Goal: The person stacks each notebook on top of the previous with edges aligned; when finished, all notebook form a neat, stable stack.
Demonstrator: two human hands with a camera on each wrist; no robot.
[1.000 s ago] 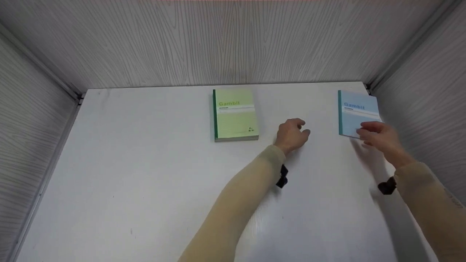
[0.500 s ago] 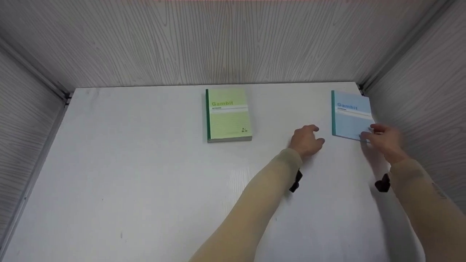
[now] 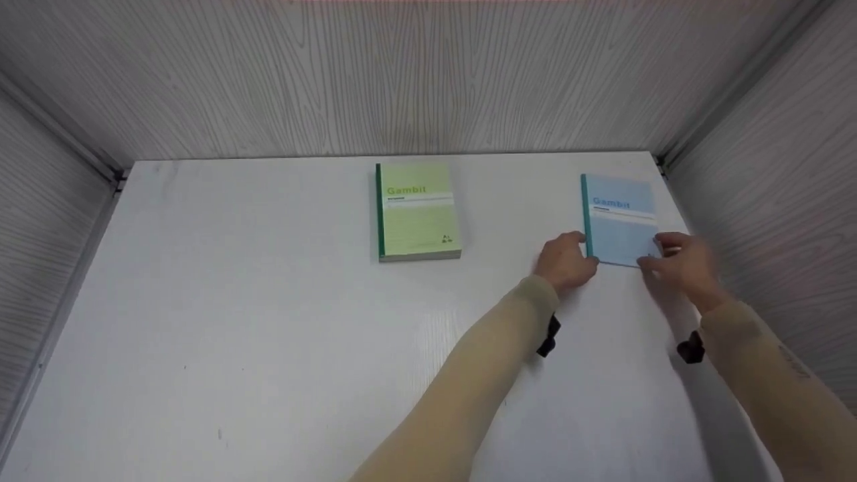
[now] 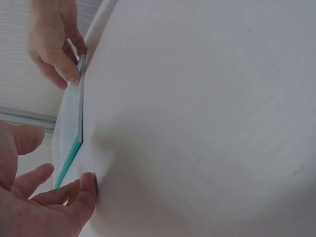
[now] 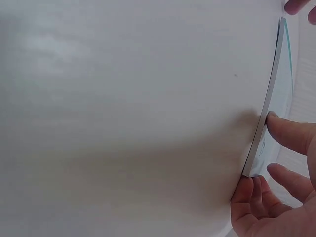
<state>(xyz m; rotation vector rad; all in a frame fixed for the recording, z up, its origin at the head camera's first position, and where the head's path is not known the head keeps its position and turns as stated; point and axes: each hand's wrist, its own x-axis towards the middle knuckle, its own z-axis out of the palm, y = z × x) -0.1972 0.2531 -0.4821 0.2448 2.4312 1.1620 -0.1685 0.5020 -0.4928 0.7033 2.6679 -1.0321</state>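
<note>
A light blue notebook (image 3: 619, 234) with a teal spine lies face up near the far right of the white table. My right hand (image 3: 686, 264) holds its near right corner, the thumb at the near edge and the fingers along the right side. Beside the spine is my left hand (image 3: 566, 261), thumb and forefinger spread at the near left corner. In the left wrist view its fingers (image 4: 81, 200) look relaxed and just short of the spine; contact is unclear. To the left lies a green notebook (image 3: 418, 221), thick enough that it may be a stack.
The white table (image 3: 268, 321) meets a wood-grain back panel (image 3: 402, 80). Similar side panels stand left and right, the right panel (image 3: 790, 201) close to my right hand. Black devices sit at both wrists.
The blue notebook has slid left and slightly toward me, with my right hand moving along at its corner. My left hand moved right until it stood by the spine. The green notebook stayed put.
</note>
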